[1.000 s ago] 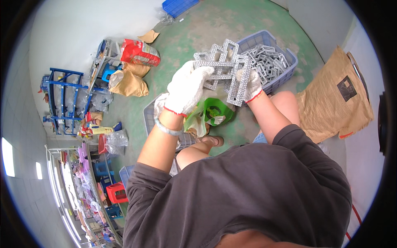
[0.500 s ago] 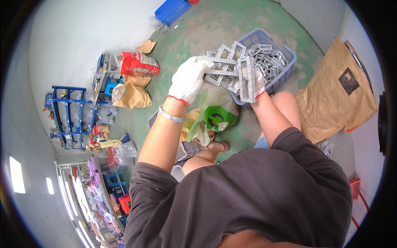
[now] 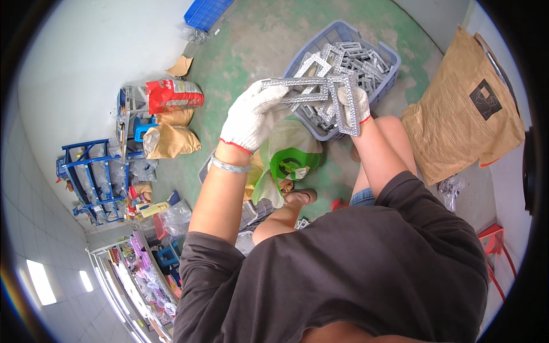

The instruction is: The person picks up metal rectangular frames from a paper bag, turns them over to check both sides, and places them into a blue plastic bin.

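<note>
My left hand (image 3: 251,117), in a white knit glove with red cuff, pinches one end of a silver rectangular frame (image 3: 297,82) with a patterned surface. My right hand (image 3: 361,103), gloved alike, is closed around another upright silver frame (image 3: 350,123). More frames (image 3: 313,66) overlap between and beyond the hands; which of them are held I cannot tell. Both hands are above the near side of a grey-blue plastic basket (image 3: 390,86), which holds many loose silver frames (image 3: 366,74). The fingertips of my right hand are partly hidden behind the frames.
A green and white plastic bag (image 3: 294,154) stands near my feet. At the right leans a large brown paper sack (image 3: 457,108). Farther left are a red sack (image 3: 174,97), brown sacks (image 3: 171,140), a blue metal rack (image 3: 91,177) and a blue crate (image 3: 207,12).
The view has shifted. The cluster between my hands has loosened: several frames lie farther over the basket, while a frame stays in each hand.
</note>
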The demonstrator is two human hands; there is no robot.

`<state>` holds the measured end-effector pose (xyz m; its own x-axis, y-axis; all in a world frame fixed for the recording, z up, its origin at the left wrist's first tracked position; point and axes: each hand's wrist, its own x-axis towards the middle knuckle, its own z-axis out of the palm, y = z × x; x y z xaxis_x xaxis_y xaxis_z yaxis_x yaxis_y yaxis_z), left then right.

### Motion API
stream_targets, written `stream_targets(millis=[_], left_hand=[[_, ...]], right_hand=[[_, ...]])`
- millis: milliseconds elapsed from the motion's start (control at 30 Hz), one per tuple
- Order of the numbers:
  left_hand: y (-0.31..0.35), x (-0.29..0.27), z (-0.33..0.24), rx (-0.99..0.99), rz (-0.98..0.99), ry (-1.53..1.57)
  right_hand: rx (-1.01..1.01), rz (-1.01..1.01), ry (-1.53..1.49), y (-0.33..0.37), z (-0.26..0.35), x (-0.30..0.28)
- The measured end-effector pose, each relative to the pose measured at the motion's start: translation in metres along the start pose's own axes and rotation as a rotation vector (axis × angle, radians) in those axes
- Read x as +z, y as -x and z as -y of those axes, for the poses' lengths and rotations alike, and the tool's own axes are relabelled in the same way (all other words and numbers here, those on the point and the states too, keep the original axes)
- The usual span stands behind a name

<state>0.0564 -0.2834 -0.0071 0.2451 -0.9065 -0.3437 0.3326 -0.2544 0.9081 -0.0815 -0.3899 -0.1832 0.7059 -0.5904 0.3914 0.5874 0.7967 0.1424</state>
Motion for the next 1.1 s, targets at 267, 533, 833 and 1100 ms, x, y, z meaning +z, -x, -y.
stream_targets(millis=[267,533,833,1100], left_hand=[[-0.01,-0.018,0.006,-0.128,0.046,0.209],[-0.023,-0.038,0.025,-0.138,0.003,0.236],[-0.015,-0.05,0.016,-0.132,0.11,0.289],[-0.002,-0.06,0.017,-0.083,0.064,0.36]], right_hand=[[0.026,-0.103,0.077,-0.01,-0.001,-0.006],[0.063,-0.02,0.356,-0.017,-0.004,-0.04],[0.059,-0.201,-0.119,-0.018,-0.013,-0.041],[0.088,-0.089,-0.188,-0.017,-0.007,-0.052]])
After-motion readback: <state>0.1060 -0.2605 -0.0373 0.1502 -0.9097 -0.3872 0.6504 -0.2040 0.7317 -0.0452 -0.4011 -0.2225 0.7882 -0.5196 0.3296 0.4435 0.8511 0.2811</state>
